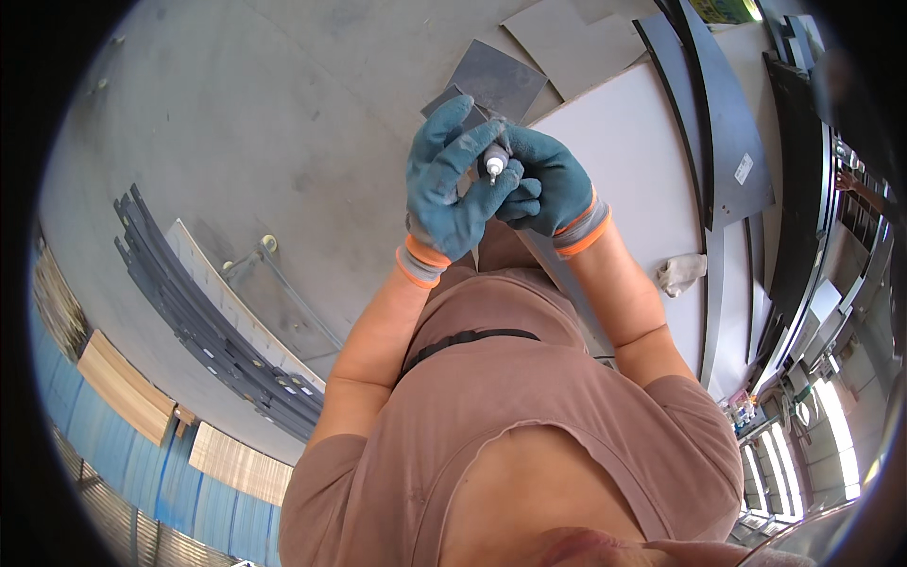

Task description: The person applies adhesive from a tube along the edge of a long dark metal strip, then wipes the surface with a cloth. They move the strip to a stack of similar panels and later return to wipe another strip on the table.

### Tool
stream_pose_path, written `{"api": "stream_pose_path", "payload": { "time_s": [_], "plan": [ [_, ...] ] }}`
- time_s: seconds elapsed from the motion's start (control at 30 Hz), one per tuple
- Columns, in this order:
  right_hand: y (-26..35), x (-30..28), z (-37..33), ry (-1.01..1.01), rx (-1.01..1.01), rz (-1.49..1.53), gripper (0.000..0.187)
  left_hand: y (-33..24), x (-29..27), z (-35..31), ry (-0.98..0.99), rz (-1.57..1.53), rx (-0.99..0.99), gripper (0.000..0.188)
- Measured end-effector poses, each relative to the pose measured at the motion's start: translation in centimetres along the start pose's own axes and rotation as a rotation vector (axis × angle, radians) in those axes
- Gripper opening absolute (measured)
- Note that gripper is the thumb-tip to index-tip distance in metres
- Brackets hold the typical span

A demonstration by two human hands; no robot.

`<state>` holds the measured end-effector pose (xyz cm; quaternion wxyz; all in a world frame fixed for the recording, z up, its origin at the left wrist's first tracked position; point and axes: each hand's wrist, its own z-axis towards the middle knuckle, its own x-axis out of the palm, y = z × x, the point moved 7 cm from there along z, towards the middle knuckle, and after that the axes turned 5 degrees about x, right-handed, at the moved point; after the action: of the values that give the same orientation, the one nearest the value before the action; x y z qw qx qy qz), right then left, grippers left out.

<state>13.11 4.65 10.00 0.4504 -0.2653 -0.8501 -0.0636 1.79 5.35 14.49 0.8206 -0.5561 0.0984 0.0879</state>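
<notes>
Both my hands wear blue-grey work gloves with orange and grey cuffs, and they meet in front of my body. Between them is a small dark cylinder with a white collar and a thin metal tip [494, 163]; its exact kind does not show. The tip points back toward me. My left hand [444, 180] curls its fingers around the near end of the cylinder. My right hand [553, 180] is closed around its other side, covering most of the body.
To the right lies a pale panel-topped surface [614, 142] with a crumpled cloth [681, 274] and long dark metal panels [742, 151]. Grey sheets [496, 80] lie beyond my hands. Dark strips [203, 331] are stacked at left near a wheeled frame [269, 244]. Another person's hand [846, 180] shows far right.
</notes>
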Motion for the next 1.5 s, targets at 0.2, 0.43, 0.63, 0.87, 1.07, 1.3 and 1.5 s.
{"api": "stream_pose_path", "payload": {
  "time_s": [0.2,0.43,0.63,0.87,1.07,1.3,1.5],
  "plan": [
    [-0.2,-0.1,-2.0,-0.186,-0.023,-0.581,0.045,-1.2,-1.6,-0.6,-0.077,-0.025,0.050,0.036],
    [3.8,3.3,-5.1,-0.662,-0.860,-1.892,0.026,0.9,-1.7,-2.4,-0.172,0.016,-0.179,0.027],
    [3.7,4.9,-3.3,-0.362,-0.897,-1.973,0.039,0.6,-0.1,-2.0,-0.096,0.084,-0.071,0.027],
    [4.8,2.7,-1.8,-0.308,-0.778,-1.913,0.027,1.6,0.0,-1.8,-0.101,0.133,-0.139,0.033],
    [9.2,-1.2,0.0,-0.332,-0.572,-1.279,0.019,6.9,-1.3,-5.4,-0.284,0.310,-0.406,0.048],
    [10.7,-1.1,2.5,-0.412,-0.534,-1.574,0.021,13.4,1.5,-9.0,-0.296,-0.253,-0.841,0.052],
    [10.6,-0.6,4.2,-0.364,-0.598,-1.588,0.019,13.5,3.0,-8.5,-0.301,-0.466,-0.925,0.031]
  ]
}}
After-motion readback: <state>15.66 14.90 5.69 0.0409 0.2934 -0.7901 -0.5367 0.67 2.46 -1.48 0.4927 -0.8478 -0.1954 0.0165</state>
